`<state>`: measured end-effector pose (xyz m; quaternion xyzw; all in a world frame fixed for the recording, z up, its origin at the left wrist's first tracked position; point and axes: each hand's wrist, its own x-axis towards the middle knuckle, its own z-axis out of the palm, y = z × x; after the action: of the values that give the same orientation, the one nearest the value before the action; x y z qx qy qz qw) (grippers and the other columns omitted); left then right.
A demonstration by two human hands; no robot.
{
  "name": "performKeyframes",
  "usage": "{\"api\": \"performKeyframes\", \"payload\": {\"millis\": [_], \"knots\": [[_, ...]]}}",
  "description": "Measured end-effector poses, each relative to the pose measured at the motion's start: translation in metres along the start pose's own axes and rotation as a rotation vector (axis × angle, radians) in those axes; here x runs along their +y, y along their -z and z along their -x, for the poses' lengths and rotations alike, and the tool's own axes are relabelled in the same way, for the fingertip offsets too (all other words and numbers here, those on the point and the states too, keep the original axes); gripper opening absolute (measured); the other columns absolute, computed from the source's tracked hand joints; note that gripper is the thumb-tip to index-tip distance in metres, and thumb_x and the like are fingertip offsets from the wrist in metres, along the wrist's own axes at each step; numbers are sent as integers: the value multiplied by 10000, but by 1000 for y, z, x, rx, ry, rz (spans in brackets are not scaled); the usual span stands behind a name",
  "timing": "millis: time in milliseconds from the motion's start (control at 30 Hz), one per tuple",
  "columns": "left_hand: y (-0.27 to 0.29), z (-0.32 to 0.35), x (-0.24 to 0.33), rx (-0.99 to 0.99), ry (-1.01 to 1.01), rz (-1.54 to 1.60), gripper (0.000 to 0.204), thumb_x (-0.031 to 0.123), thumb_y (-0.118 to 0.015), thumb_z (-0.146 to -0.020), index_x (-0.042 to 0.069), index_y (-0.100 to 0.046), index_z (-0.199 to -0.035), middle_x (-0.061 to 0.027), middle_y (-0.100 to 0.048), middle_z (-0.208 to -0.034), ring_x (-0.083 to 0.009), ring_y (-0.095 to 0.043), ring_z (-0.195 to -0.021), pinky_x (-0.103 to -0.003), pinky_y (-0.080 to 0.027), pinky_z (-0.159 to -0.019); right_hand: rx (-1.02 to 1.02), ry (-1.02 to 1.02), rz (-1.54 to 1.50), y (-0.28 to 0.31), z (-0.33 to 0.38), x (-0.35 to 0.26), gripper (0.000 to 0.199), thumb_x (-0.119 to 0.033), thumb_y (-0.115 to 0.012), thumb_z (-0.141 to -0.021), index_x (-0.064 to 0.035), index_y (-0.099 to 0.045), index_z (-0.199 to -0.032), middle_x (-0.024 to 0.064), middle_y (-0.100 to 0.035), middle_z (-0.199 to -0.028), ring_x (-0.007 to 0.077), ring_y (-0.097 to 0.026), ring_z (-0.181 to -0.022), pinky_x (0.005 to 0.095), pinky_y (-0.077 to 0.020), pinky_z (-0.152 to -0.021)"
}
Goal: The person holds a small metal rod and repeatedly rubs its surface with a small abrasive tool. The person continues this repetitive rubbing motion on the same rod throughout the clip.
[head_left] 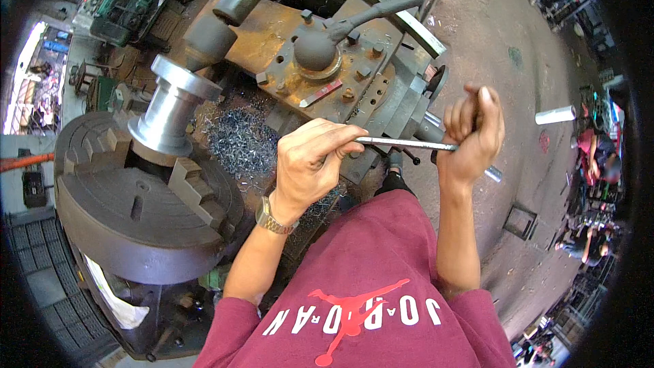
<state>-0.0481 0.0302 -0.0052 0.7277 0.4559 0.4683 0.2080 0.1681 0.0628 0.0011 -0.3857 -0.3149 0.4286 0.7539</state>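
Observation:
A slim metal rod (pixel 407 143) lies nearly level in front of my chest. My left hand (pixel 310 160), with a wristwatch on the wrist, pinches its left end between thumb and fingers. The right end meets the palm of my right hand (pixel 471 135), whose fingers are curled; how they grip it is partly hidden. Left of my hands, a shiny flanged metal workpiece (pixel 163 119) sits in the stepped jaws of a large lathe chuck (pixel 146 245). Beyond the rod stands a rusty tool post (pixel 320 78) with a ball-based lever (pixel 375 13).
Curled metal chips (pixel 242 140) are heaped beside the chuck. A small red-and-silver bar (pixel 320 93) lies on the tool post plate. A metal cylinder (pixel 555 116) and a square frame (pixel 520 222) are on the brown floor at right. Other people are at the far right.

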Motion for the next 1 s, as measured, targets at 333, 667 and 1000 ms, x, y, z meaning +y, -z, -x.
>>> {"api": "performKeyframes", "payload": {"millis": [333,667,1000], "knots": [[-6,0,6,58,93,-16,248,-65,-780,-732,5,-772,-970,-115,-744,-815,-267,-700,-693,-340,-538,-658,176,-102,-51,-25,-36,15,292,-225,-517,-1070,36,-647,-1060,-46,-283,-560,46,-247,-479,257,-221,-461],[-25,6,17,286,269,-37,237,-62,-821,-760,-56,-749,-986,-151,-768,-843,-240,-721,-680,-301,-565,-654,-9,5,-14,-99,-89,86,253,-176,-542,-1072,52,-649,-1050,-44,-341,-605,47,-333,-484,246,-303,-455],[-24,-6,40,266,381,6,149,-22,-782,-856,-90,-751,-985,-124,-760,-809,-165,-657,-657,-265,-479,-594,-156,-209,-104,-82,-81,72,167,-172,-603,-1050,-26,-651,-987,-60,-447,-631,18,-363,-488,225,-295,-441]]}}
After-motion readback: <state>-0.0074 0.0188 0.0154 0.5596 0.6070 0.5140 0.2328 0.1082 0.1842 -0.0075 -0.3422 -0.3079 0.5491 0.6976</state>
